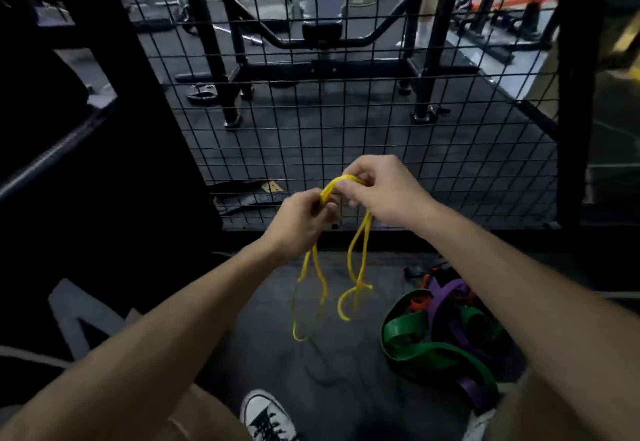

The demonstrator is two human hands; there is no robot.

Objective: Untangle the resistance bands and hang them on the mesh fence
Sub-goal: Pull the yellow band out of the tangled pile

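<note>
- The task looks to be at an early stage — no band hangs on the fence (346,94) in the part that is visible.
- The left hand (298,222) has its fingers curled around the yellow band (360,250), near the top of the band.
- The right hand (377,191) pinches the same band a little higher, where the strands gather between the two hands.
- Below the hands the yellow band falls in several loops, and one loop looks twisted or knotted low on the right side, so it is probably not yet free.
- The pile (440,333) of green, purple and orange bands lies on the floor (263,336) at the right, near the shoe (266,416) — it looks tangled and nobody touches it.
- What is left, by this judgement: to finish the yellow band, hang it, then do the whole pile.
</note>
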